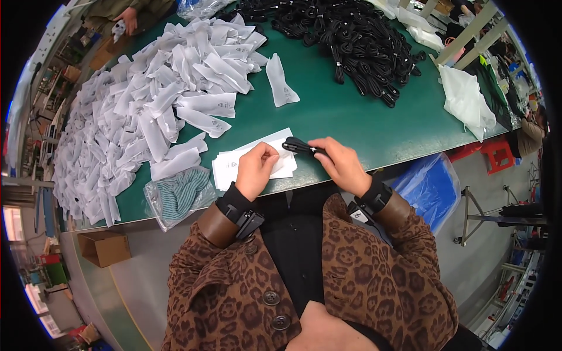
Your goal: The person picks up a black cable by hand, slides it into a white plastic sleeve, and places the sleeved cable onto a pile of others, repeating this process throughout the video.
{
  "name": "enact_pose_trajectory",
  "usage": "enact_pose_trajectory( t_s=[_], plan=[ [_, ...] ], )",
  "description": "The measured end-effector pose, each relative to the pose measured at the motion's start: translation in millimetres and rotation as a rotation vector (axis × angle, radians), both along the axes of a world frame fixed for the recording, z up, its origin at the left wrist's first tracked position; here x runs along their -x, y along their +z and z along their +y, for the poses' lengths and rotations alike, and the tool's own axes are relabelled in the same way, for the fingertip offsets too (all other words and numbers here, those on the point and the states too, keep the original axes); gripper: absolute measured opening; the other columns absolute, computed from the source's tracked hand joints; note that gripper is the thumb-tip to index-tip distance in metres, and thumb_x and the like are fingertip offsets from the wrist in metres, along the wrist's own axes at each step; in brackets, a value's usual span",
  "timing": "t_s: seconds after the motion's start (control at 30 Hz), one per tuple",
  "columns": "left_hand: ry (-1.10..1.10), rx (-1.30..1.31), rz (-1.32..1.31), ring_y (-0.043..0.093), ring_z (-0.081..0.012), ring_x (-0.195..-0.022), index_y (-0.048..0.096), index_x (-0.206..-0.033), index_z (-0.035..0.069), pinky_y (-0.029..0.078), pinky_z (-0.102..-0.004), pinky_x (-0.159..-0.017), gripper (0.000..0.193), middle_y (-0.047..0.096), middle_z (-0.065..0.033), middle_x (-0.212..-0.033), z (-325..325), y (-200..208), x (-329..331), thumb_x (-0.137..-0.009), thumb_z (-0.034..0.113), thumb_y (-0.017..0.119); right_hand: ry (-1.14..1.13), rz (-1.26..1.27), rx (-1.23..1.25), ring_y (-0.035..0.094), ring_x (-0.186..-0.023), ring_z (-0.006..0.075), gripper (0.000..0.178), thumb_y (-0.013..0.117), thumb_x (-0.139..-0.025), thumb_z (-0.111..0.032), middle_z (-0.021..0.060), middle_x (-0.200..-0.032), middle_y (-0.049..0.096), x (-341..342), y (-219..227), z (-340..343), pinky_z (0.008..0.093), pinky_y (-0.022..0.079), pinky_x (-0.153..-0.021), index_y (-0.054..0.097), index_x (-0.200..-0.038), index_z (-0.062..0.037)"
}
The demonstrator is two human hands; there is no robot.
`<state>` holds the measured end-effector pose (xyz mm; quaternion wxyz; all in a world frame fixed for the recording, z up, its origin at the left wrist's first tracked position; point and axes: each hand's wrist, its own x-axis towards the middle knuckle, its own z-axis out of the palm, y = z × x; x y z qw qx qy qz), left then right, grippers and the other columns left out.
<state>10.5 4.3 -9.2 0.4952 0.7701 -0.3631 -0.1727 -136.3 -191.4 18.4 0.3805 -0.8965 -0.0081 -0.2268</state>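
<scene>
In my right hand (342,165) is a coiled black cable (297,145), gripped at its near end with the other end pointing left. My left hand (256,170) is closed in a pinch at the edge of a flat white bag (283,159), just left of the cable. That bag lies on a stack of flat white bags (225,171) at the table's front edge. The cable is over the bags' right end and appears outside them. My left fingertips partly hide the bag's edge.
Filled white bags (140,111) form a large heap on the left of the green table (339,117); one filled bag (281,82) lies apart. Black coiled cables (357,41) are piled at the back. A clear bag with striped cloth (181,196) sits front left. Another person's hand (127,22) shows far left.
</scene>
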Motion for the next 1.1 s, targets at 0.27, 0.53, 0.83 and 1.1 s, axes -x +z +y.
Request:
enact_pose_trajectory(
  t_s=[0.27,0.53,0.83,1.1],
  plan=[
    [0.029,0.037,-0.087,0.062,-0.0214,-0.072,0.061,-0.092,-0.001,0.049,-0.0316,-0.067,0.006,0.063,-0.0122,-0.082,0.4,11.0,0.3,-0.088,0.003,0.065,0.092,-0.076,0.245,0.061,-0.075,0.0301,0.032,0.066,-0.084,-0.001,0.0105,-0.086,0.060,-0.2,3.2,-4.0,0.0392,0.050,-0.068,0.061,-0.116,-0.0052],
    [0.017,-0.080,-0.110,0.062,-0.0170,-0.077,0.059,-0.091,-0.001,0.050,-0.0284,-0.071,0.004,0.065,-0.0097,-0.085,3.2,6.2,1.8,-0.089,-0.001,0.062,0.134,-0.081,0.349,0.061,-0.073,0.0289,0.033,0.066,-0.084,-0.003,0.0092,-0.084,0.059,-0.7,2.2,-1.8,0.0384,0.049,-0.065,0.062,-0.116,-0.0054],
    [-0.111,0.153,-0.302,0.062,-0.0236,-0.087,0.057,-0.090,0.000,0.050,-0.0308,-0.075,0.008,0.064,-0.0117,-0.098,0.3,21.1,2.8,-0.086,-0.005,0.062,0.131,0.051,-0.024,0.064,-0.079,0.0249,0.026,0.063,-0.089,-0.004,0.0074,-0.087,0.062,-8.8,-6.9,1.3,0.0348,0.049,-0.066,0.063,-0.115,-0.0040],
    [-0.083,0.150,-0.297,0.056,-0.0331,-0.100,0.055,-0.088,0.002,0.047,-0.0374,-0.086,0.013,0.059,-0.0130,-0.107,-0.6,30.9,-1.1,-0.081,-0.005,0.064,0.102,0.168,-0.336,0.063,-0.083,0.0229,0.028,0.064,-0.087,-0.001,0.0075,-0.093,0.062,-15.1,4.1,7.8,0.0314,0.051,-0.074,0.067,-0.113,-0.0097]
  ],
)
